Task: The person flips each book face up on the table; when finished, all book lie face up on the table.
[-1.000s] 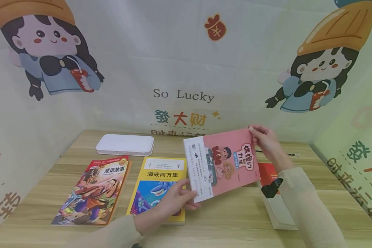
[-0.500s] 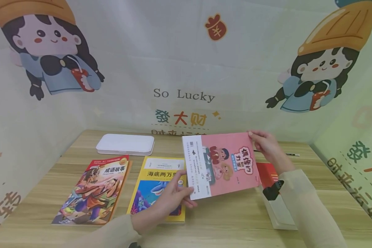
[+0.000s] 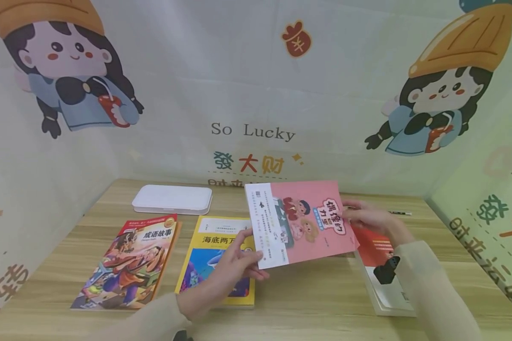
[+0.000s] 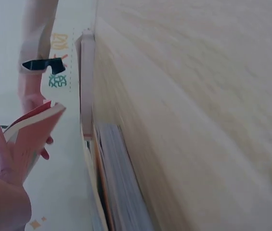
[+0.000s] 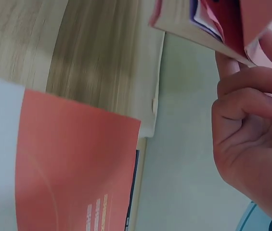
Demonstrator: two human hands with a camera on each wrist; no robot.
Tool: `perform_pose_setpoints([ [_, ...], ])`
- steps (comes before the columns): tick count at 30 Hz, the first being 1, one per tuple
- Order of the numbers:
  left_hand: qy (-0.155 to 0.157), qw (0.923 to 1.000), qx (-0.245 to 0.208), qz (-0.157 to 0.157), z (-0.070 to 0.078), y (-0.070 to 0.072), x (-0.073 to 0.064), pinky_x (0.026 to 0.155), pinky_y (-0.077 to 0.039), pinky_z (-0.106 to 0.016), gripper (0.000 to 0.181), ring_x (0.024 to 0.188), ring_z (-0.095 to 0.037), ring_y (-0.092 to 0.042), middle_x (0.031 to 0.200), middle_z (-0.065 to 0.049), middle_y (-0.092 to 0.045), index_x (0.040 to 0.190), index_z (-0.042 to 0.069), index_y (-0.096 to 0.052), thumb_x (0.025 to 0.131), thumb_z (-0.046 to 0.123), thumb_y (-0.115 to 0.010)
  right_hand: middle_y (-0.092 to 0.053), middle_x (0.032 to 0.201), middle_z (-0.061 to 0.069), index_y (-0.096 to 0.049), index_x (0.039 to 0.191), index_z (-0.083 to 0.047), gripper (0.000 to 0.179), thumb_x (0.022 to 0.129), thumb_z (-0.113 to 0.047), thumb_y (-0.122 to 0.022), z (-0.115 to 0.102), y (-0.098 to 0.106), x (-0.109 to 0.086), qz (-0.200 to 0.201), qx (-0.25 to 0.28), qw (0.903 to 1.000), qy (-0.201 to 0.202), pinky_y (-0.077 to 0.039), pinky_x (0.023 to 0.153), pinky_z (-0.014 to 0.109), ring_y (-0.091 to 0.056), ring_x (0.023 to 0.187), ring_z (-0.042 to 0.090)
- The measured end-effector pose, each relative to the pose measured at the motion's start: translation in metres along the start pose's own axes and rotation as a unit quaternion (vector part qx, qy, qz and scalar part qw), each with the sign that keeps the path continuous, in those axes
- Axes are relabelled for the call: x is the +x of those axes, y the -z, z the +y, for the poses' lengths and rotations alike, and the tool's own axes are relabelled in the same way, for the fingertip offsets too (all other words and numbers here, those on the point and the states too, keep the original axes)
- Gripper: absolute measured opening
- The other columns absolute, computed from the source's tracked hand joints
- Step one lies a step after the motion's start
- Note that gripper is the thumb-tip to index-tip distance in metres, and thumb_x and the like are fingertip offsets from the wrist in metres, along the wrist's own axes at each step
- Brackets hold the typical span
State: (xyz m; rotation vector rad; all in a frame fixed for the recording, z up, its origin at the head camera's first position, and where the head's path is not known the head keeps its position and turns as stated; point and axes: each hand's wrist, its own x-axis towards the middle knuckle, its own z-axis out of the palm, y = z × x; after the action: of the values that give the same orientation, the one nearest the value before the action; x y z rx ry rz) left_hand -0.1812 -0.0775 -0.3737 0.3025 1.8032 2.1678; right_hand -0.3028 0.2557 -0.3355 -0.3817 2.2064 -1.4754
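A pink book (image 3: 307, 222) with a white band down its left side is held up above the table, tilted. My left hand (image 3: 239, 260) grips its lower left corner, thumb on the front cover. At the right edge, my right hand (image 3: 369, 218) pinches the book; in the right wrist view its fingers (image 5: 241, 91) are curled at the book's edge, where the cover and some inner leaves stand slightly apart. The left wrist view shows the pink book (image 4: 34, 130) edge-on. Below my right hand, a red and white book (image 3: 392, 293) lies on the table, partly covered by my wrist.
A yellow book (image 3: 202, 255) lies under my left hand. Farther left is a book with a colourful illustrated cover (image 3: 128, 265). A white case (image 3: 172, 199) sits at the back left. One end of a thin dark pencil-like stick (image 3: 401, 213) shows at the back right.
The pink book has shifted slightly left and turned a little. My right hand has slid from its upper right corner down along the right edge. The left hand keeps hold of its corner.
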Motion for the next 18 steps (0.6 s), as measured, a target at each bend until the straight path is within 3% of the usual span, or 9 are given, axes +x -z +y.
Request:
perform_pose_setpoints([
  [6, 0.023, 0.9976, 0.065, 0.006, 0.001, 0.006, 0.003, 0.053, -0.047, -0.024, 0.049, 0.055, -0.018, -0.057, 0.073, -0.012, -0.061, 0.125, 0.011, -0.037, 0.082, 0.014, -0.061, -0.058, 0.100, 0.015, -0.022, 0.135, 0.004, 0.057, 0.088, -0.011, -0.051, 0.006, 0.005, -0.005, -0.057, 0.004, 0.9983, -0.001, -0.045, 0.078, 0.038, -0.056, 0.086, 0.024],
  [9, 0.028, 0.9951, 0.094, 0.016, 0.003, 0.007, 0.005, 0.061, -0.047, -0.028, 0.047, 0.066, -0.018, -0.057, 0.079, -0.009, -0.063, 0.121, 0.010, -0.041, 0.080, 0.016, -0.063, -0.058, 0.101, 0.015, -0.021, 0.136, 0.003, 0.057, 0.089, -0.012, -0.049, 0.008, 0.005, -0.006, -0.073, 0.015, 0.9972, -0.010, -0.046, 0.078, 0.040, -0.057, 0.088, 0.027],
  [13, 0.028, 0.9951, 0.088, 0.037, 0.005, 0.009, 0.007, 0.076, -0.047, -0.035, 0.050, 0.083, -0.022, -0.059, 0.088, -0.009, -0.062, 0.125, 0.008, -0.036, 0.082, 0.014, -0.062, -0.058, 0.103, 0.015, -0.020, 0.136, 0.003, 0.058, 0.089, -0.012, -0.050, 0.009, 0.004, -0.007, -0.079, 0.028, 0.9963, -0.016, -0.047, 0.078, 0.039, -0.057, 0.089, 0.027],
  [18, 0.029, 0.9968, 0.046, 0.059, 0.004, 0.011, 0.009, 0.071, -0.050, -0.032, 0.061, 0.077, -0.024, -0.061, 0.087, -0.012, -0.061, 0.131, 0.011, -0.025, 0.082, 0.006, -0.061, -0.057, 0.104, 0.015, -0.017, 0.137, 0.003, 0.061, 0.088, -0.012, -0.051, 0.009, 0.003, -0.005, -0.092, 0.029, 0.9949, -0.029, -0.046, 0.080, 0.039, -0.057, 0.092, 0.027],
])
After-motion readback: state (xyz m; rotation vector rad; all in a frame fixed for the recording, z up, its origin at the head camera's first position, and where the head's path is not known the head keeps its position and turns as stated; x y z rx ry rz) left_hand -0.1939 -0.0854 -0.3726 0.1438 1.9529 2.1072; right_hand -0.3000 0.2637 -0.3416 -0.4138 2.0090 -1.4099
